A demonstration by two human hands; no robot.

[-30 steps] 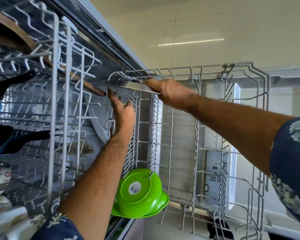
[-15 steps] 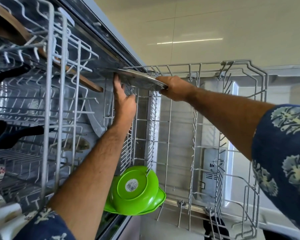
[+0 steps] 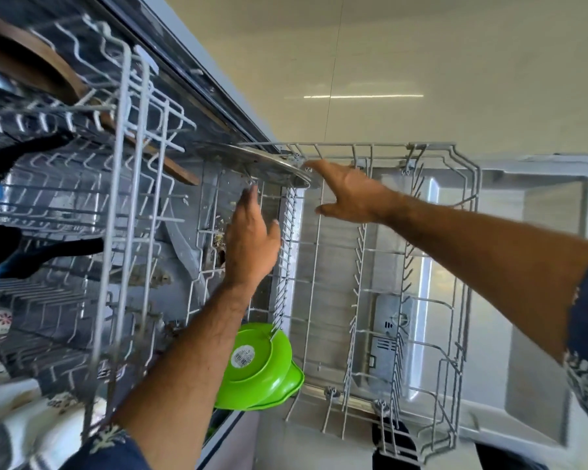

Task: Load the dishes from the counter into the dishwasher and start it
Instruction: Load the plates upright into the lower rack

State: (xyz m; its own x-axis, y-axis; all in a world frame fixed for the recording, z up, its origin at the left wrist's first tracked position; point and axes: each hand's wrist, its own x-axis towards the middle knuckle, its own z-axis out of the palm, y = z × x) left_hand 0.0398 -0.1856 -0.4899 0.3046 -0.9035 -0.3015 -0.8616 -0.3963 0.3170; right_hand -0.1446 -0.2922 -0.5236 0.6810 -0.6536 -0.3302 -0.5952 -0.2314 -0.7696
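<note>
A round steel plate (image 3: 252, 162) stands on edge at the far end of the pulled-out lower rack (image 3: 431, 266). My right hand (image 3: 350, 195) is spread open just right of the plate's rim, fingertips near it, not gripping. My left hand (image 3: 252, 242) is open below the plate, fingers straight and pointing up at its underside. Two green bowls (image 3: 258, 368) lie stacked at the rack's near left corner.
The upper rack (image 3: 123, 205) juts out on the left with a wooden board (image 3: 48, 72), black handles and blue pans in it. The open dishwasher door (image 3: 540, 300) lies under the lower rack. Floral dishes sit at the lower left.
My right hand has let go of the steel plate and opened beside it. My left hand has dropped slightly below the plate. The plate now stands in the rack.
</note>
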